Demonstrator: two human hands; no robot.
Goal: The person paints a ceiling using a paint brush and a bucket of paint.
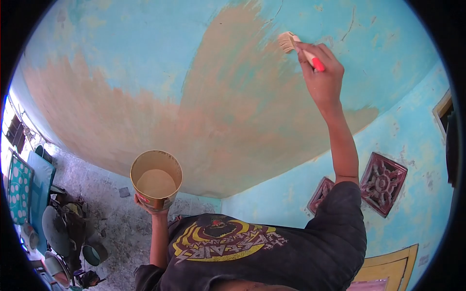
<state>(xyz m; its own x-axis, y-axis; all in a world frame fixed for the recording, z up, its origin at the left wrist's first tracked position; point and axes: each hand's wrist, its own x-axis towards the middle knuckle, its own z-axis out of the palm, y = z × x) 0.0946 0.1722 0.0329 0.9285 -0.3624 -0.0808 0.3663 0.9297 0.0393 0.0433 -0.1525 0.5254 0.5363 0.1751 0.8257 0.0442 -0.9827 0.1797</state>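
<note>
Step in hand, as judged: applying paint by brush. The right hand [324, 72] is closed on the handle of the brush [287, 42], thumb and fingers pinching it near the bristles; the red handle end projects at the palm side. The bristles lie just to the upper left of this hand and appear to touch the wall [121, 39] at the ragged edge of the brown paint [233, 111]. The coated area spreads below and to the left of the right hand; blue surface lies above it and to its right. Thin cracks [348, 24] run in the blue surface, up and to the right of the hand.

The left hand [156, 210] is clamped on the lower side of the tub [156, 194], well below and to the left of the right hand. The tub is open at the top and partly filled with paint. The amount of paint on the bristles cannot be told.

Next move, as judged: a further stroke calls for light, even pressure, overlapping the ragged edge. If the bristles are dry, reloading calls for bringing brush and tub together, with the tub held level against spilling.
</note>
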